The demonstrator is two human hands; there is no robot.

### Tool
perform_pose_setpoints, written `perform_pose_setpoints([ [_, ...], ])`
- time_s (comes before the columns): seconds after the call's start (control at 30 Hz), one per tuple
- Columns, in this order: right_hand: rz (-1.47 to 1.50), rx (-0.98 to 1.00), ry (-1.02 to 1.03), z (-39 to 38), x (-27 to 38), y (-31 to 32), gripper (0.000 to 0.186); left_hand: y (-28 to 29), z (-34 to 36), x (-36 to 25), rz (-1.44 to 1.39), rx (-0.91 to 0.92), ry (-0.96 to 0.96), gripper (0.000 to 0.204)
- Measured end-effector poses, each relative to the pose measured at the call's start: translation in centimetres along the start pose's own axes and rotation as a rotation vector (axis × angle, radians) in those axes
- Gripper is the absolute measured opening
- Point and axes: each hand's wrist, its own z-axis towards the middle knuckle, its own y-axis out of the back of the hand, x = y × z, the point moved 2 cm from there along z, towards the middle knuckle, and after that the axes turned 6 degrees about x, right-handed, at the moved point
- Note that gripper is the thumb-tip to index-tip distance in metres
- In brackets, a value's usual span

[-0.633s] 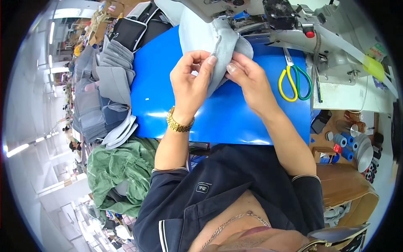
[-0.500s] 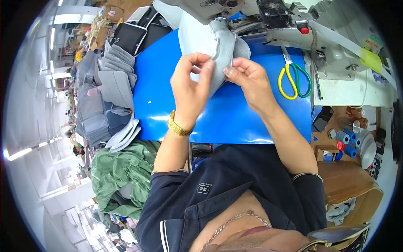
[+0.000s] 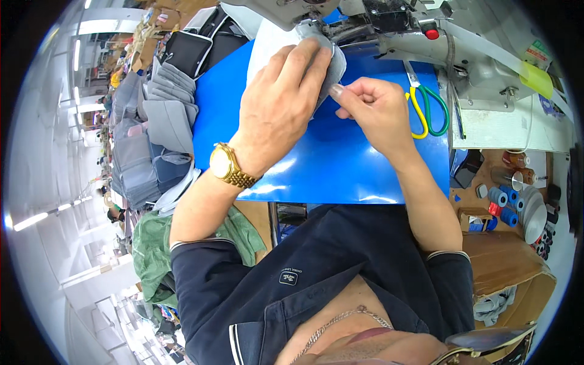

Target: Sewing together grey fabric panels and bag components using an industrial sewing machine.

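A light grey fabric piece point(image 3: 261, 45) lies under the head of a sewing machine point(image 3: 395, 18) at the top of the view. My left hand point(image 3: 274, 106), with a gold watch on its wrist, lies palm down over the fabric, fingers extended toward the needle area, which is partly hidden. My right hand point(image 3: 371, 109) is beside it, lower on the right, thumb and forefinger pinched at the fabric's edge, other fingers curled. Scissors point(image 3: 437, 109) with yellow and green handles lie on the blue work sheet point(image 3: 328, 173), right of my right hand.
Stacks of grey pieces point(image 3: 167, 125) line the sheet's left, with black padded pieces point(image 3: 185, 55) behind. Below them is green cloth point(image 3: 152, 249). On the right, thread spools point(image 3: 505, 201) sit on a lower shelf, above a cardboard box point(image 3: 505, 255).
My left hand has turned from a pinch to palm down and moved up over the fabric. The fabric has shifted slightly left; my right hand stays at its edge.
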Motion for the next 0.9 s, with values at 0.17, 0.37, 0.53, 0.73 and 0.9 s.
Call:
perform_pose_setpoints([
  [0.17, -0.469, -0.013, 0.069, 1.4, 0.5, -0.8, 0.036, 0.6, 0.2, -0.7, 0.180, 0.121, -0.029, 0.049],
  [0.37, -0.345, 0.088, 0.024, 1.5, -1.4, -1.3, 0.034, -0.9, 0.3, -1.1, 0.148, 0.088, -0.034, 0.029],
  [0.53, -0.257, 0.120, 0.024, 1.6, -2.7, -1.4, 0.033, -2.2, 0.1, -1.7, 0.012, -0.055, 0.091, 0.029],
  [0.73, -0.168, 0.099, 0.061, 1.8, -3.1, -1.5, 0.033, -2.8, 0.4, -1.7, -0.098, -0.115, 0.165, 0.030],
  [0.9, -0.139, 0.051, 0.130, 3.5, -3.6, -1.4, 0.033, -4.3, 1.2, -0.8, -0.098, -0.190, 0.214, 0.027],
])
